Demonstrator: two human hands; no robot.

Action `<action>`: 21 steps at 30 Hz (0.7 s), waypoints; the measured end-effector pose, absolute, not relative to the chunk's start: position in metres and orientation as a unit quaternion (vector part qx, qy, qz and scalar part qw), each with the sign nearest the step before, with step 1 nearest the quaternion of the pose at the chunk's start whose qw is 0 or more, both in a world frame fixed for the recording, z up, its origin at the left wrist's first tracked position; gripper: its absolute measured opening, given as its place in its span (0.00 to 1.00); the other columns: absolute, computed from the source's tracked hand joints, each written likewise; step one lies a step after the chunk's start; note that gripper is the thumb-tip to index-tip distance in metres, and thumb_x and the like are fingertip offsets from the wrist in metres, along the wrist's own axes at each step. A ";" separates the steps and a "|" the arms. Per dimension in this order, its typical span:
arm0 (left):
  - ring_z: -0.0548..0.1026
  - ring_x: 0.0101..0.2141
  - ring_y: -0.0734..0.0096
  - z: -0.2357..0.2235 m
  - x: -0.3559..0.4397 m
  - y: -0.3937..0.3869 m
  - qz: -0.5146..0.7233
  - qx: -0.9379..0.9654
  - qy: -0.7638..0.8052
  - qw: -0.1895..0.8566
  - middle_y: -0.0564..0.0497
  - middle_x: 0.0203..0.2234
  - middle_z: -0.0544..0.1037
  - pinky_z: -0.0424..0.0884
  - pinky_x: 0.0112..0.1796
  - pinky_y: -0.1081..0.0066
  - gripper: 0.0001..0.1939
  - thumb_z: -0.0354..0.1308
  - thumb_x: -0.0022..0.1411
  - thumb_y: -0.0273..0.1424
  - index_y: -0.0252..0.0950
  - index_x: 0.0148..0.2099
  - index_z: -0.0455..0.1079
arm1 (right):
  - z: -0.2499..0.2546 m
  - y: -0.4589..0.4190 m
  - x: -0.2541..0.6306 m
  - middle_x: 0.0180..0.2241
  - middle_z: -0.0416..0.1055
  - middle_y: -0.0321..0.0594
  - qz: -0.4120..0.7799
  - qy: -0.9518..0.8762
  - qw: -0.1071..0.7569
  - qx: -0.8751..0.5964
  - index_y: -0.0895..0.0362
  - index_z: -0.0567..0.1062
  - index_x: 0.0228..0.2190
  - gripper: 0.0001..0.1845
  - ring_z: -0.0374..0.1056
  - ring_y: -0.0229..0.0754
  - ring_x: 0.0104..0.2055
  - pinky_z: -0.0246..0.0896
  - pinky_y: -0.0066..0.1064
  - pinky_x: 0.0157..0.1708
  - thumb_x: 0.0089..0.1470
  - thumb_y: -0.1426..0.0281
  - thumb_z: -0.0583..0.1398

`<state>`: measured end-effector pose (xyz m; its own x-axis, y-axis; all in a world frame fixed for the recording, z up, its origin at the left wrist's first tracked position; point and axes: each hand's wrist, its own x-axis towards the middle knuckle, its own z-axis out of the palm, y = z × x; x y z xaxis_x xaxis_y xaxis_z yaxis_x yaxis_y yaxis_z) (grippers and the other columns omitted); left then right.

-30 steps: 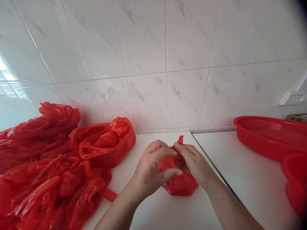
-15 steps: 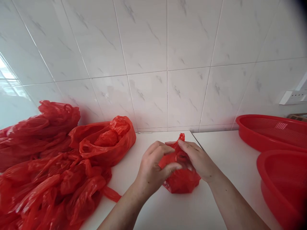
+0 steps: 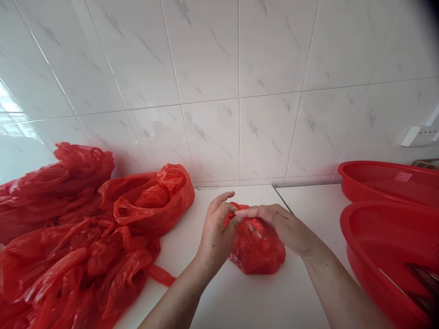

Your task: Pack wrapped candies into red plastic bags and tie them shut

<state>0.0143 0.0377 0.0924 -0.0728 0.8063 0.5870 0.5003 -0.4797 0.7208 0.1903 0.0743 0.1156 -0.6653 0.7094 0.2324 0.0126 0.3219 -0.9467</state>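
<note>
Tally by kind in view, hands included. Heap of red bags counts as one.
Hands: 2 (left hand, right hand)
Red plastic bag in the hands: 1
Heap of red plastic bags: 1 (bags in it too tangled to count)
Red mesh baskets: 2 ()
Wall socket plate: 1
Total: 7

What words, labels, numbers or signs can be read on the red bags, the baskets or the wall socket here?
None can be read.
Red plastic bag: no text shows.
Red plastic baskets: no text shows.
White wall socket: any marks are too small to read.
</note>
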 end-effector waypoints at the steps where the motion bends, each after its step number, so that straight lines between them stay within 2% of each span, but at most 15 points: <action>1: 0.68 0.47 0.66 0.092 0.015 0.037 0.535 0.666 0.495 0.158 0.50 0.43 0.71 0.64 0.44 0.67 0.05 0.52 0.61 0.25 0.38 0.33 0.65 | 0.117 0.073 0.189 0.30 0.70 0.37 0.529 -0.746 0.319 -0.247 0.53 0.76 0.45 0.18 0.67 0.40 0.36 0.61 0.36 0.43 0.59 0.63 0.52; 3: 0.69 0.35 0.71 0.092 0.016 0.036 0.513 0.657 0.519 0.190 0.54 0.31 0.72 0.64 0.36 0.71 0.05 0.50 0.61 0.26 0.39 0.32 0.63 | 0.118 0.071 0.186 0.34 0.70 0.35 0.517 -0.750 0.309 -0.274 0.49 0.73 0.48 0.19 0.67 0.41 0.39 0.63 0.33 0.41 0.54 0.70 0.57; 5: 0.65 0.27 0.74 0.093 0.018 0.035 0.494 0.642 0.549 0.206 0.57 0.24 0.68 0.61 0.29 0.73 0.06 0.50 0.61 0.27 0.39 0.30 0.61 | 0.118 0.069 0.182 0.32 0.68 0.32 0.465 -0.751 0.328 -0.334 0.46 0.70 0.49 0.22 0.67 0.38 0.35 0.64 0.31 0.36 0.51 0.73 0.56; 8: 0.65 0.28 0.74 0.096 0.020 0.033 0.481 0.637 0.568 0.202 0.57 0.24 0.69 0.60 0.30 0.74 0.07 0.52 0.59 0.28 0.38 0.28 0.61 | 0.115 0.068 0.176 0.26 0.65 0.29 0.335 -0.758 0.358 -0.429 0.45 0.70 0.43 0.18 0.64 0.36 0.27 0.60 0.28 0.27 0.50 0.74 0.54; 12: 0.67 0.31 0.72 0.097 0.021 0.032 0.478 0.635 0.579 0.181 0.57 0.25 0.71 0.61 0.32 0.73 0.06 0.55 0.57 0.29 0.39 0.28 0.63 | 0.109 0.069 0.167 0.32 0.69 0.32 0.194 -0.773 0.388 -0.464 0.48 0.73 0.30 0.11 0.66 0.37 0.31 0.60 0.30 0.30 0.50 0.74 0.53; 14: 0.68 0.31 0.71 0.097 0.021 0.032 0.476 0.635 0.583 0.175 0.57 0.26 0.72 0.62 0.33 0.72 0.04 0.55 0.57 0.29 0.40 0.29 0.65 | 0.108 0.070 0.165 0.34 0.71 0.31 0.211 -0.763 0.398 -0.464 0.48 0.74 0.30 0.12 0.67 0.37 0.32 0.61 0.31 0.32 0.52 0.73 0.52; 17: 0.69 0.32 0.70 0.094 0.020 0.034 0.468 0.648 0.581 0.154 0.56 0.27 0.73 0.64 0.34 0.70 0.03 0.55 0.57 0.28 0.41 0.31 0.66 | 0.109 0.071 0.167 0.33 0.73 0.30 0.331 -0.736 0.385 -0.447 0.44 0.74 0.38 0.17 0.68 0.37 0.32 0.62 0.31 0.33 0.53 0.73 0.50; 21: 0.69 0.31 0.69 0.092 0.019 0.035 0.457 0.686 0.558 0.090 0.55 0.27 0.74 0.65 0.37 0.66 0.04 0.56 0.56 0.26 0.39 0.31 0.65 | 0.111 0.076 0.176 0.39 0.74 0.33 0.452 -0.701 0.390 -0.390 0.47 0.75 0.42 0.17 0.69 0.39 0.41 0.62 0.33 0.45 0.53 0.72 0.52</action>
